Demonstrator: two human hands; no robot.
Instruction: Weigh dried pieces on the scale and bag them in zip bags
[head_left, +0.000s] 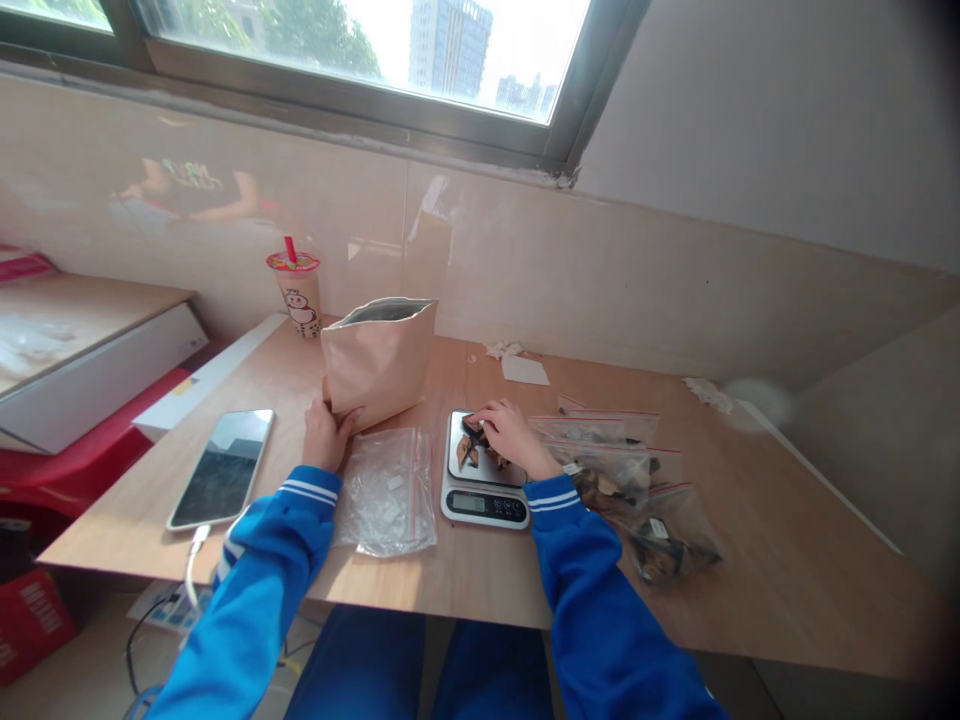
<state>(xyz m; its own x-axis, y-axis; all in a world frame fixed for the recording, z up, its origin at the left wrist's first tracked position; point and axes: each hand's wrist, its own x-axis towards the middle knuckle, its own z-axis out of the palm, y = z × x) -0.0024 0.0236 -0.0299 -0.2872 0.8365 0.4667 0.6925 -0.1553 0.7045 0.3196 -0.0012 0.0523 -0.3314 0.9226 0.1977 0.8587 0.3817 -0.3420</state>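
A digital scale (486, 506) lies on the table, with dark and brown dried pieces (468, 452) on its metal plate. Over the plate, my right hand (514, 432) has its fingertips closed at one of these pieces. My left hand (327, 436) pinches the lower left corner of an open brown paper pouch (381, 366), which stands upright. Between the pouch and the table's front edge lie clear zip bags (384, 492). Several filled zip bags (664, 535) with dark pieces are spread to the right of the scale.
A phone (223, 468) with a white cable lies at the left, and a drink cup (298, 295) with a red straw stands by the wall. Behind the scale are a white paper (525, 370) and crumpled tissue (503, 349). A red stool (112, 440) is beside the table.
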